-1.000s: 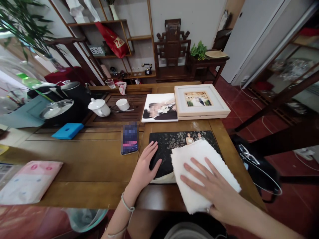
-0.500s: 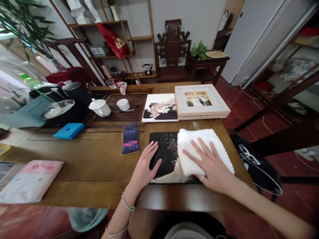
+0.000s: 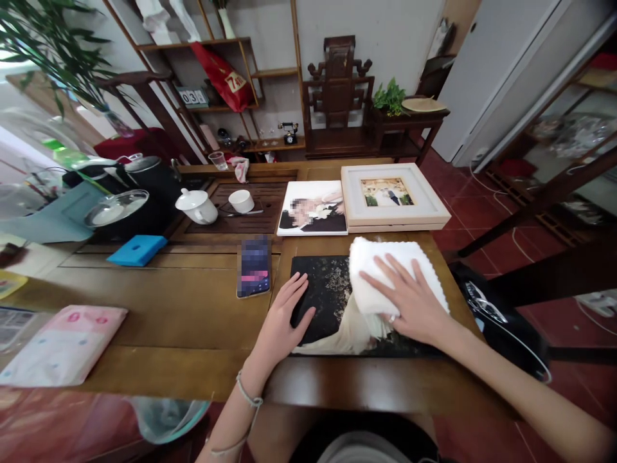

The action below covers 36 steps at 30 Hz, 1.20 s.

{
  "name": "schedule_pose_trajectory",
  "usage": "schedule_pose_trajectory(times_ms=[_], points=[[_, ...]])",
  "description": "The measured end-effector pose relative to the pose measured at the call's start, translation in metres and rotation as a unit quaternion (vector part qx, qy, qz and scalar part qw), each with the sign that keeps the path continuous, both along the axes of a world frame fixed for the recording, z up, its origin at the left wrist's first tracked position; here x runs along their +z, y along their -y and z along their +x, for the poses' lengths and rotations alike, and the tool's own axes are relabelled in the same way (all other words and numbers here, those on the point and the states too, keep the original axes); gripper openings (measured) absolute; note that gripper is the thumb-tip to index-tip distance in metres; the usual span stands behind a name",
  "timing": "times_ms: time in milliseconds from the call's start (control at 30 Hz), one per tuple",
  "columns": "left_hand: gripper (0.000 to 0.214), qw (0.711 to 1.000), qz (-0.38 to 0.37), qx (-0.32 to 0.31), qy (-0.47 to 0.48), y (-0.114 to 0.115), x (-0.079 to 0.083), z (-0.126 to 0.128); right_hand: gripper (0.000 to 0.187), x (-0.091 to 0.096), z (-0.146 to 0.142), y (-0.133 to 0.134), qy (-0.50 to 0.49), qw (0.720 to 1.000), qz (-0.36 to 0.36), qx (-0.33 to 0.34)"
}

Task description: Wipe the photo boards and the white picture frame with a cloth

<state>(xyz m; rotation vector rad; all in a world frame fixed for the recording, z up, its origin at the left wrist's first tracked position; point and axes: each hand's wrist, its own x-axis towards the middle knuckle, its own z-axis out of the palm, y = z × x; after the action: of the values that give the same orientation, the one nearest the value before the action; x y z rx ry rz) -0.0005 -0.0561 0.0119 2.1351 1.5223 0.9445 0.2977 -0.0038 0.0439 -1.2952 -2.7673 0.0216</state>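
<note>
A dark photo print (image 3: 332,302) lies flat on the wooden table (image 3: 183,308) in front of me. My left hand (image 3: 284,318) rests flat on its left edge with fingers spread, holding nothing. My right hand (image 3: 409,299) lies flat, fingers stretched, pressing a folded white cloth (image 3: 385,270) onto the print's upper right part. The cloth hides that corner of the print.
A phone (image 3: 254,265) lies left of the print. Behind it are another photo print (image 3: 313,207) and a white framed photo (image 3: 393,196). A teapot (image 3: 196,207), cup (image 3: 241,200), blue box (image 3: 137,249) and pink packet (image 3: 58,344) sit to the left. A black bag (image 3: 496,315) hangs right.
My right hand has slid the white cloth away from me, from the print's near right edge up to its far right corner. My left hand has stayed in place.
</note>
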Motion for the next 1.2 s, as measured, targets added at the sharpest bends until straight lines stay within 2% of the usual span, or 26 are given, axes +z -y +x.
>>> schedule_pose_trajectory(times_ms=[100,300,367,467,633,733,833,1000,1067,1133,1200], points=[[0.050,1.000,0.000,-0.001,0.003,0.000,-0.001,0.000,0.073,-0.001,0.011,0.005,-0.003,0.999,0.023,-0.025],[0.052,1.000,0.002,-0.003,0.005,0.000,-0.001,0.000,0.093,0.004,0.005,0.081,-0.020,0.999,0.015,0.040],[0.052,1.000,0.003,-0.004,0.005,0.000,-0.001,0.000,0.095,0.004,0.003,0.091,-0.020,0.998,0.002,0.065],[0.052,1.000,0.003,-0.003,0.003,0.000,-0.001,0.000,0.090,0.003,0.004,0.072,-0.012,0.998,-0.004,0.068],[0.051,1.000,0.007,-0.006,0.004,0.000,0.000,0.000,0.074,-0.002,0.006,-0.004,0.001,1.000,0.000,0.028],[0.051,1.000,0.004,-0.003,0.002,0.001,0.001,0.001,0.068,-0.004,0.001,-0.026,0.001,1.000,0.003,0.013],[0.051,1.000,0.002,-0.003,-0.001,0.001,0.001,0.002,0.072,-0.002,-0.008,-0.010,-0.008,1.000,0.011,0.017],[0.053,1.000,-0.004,-0.001,-0.002,0.002,0.001,0.002,0.101,0.009,-0.026,0.064,-0.011,0.994,-0.044,0.100],[0.053,1.000,-0.004,-0.004,-0.005,0.002,0.001,0.002,0.106,0.011,-0.032,0.082,-0.014,0.988,-0.074,0.133],[0.053,1.000,-0.004,-0.009,-0.008,0.001,0.001,0.002,0.106,0.012,-0.035,0.083,-0.014,0.984,-0.096,0.148],[0.053,1.000,-0.003,-0.008,-0.009,0.001,0.001,0.001,0.104,0.010,-0.037,0.067,-0.009,0.987,-0.096,0.132]])
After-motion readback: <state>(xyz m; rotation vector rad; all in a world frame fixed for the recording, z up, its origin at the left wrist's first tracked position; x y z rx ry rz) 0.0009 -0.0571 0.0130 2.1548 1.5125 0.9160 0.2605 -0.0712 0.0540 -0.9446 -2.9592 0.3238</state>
